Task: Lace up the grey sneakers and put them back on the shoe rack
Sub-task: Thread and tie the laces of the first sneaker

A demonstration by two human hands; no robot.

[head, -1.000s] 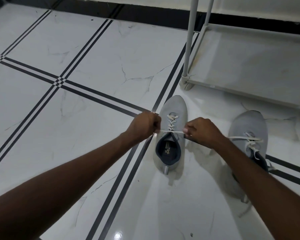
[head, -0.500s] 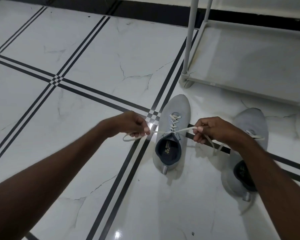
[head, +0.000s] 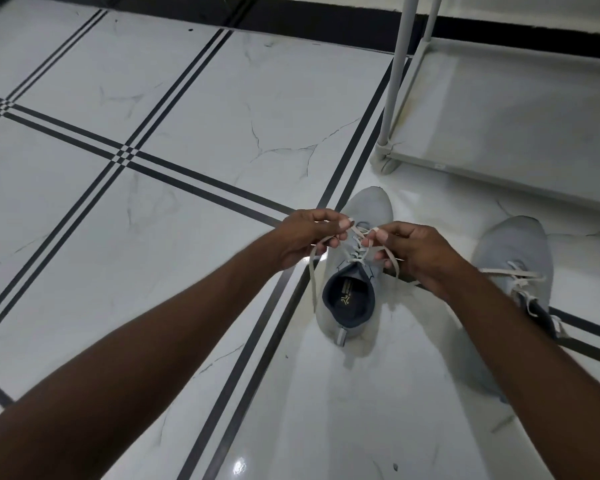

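Head view: both hands' fingers pinch laces (head: 357, 237) over sneaker (head: 354, 299); 2nd sneaker (head: 513, 247) (r. arm crosses it), rack (head: 392, 98) behind.

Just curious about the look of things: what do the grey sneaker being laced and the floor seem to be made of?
Grey sneaker: seemingly soft matte knit or mesh fabric, no shine, with flat pale woven-looking laces. White floor: glossy marble-look tile, with grey veins, light glare and black inlaid lines.

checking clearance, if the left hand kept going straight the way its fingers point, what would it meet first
Probably the right hand: the left hand points across the sneaker at it, fingertips close, with only the lace between. Depth is unclear.
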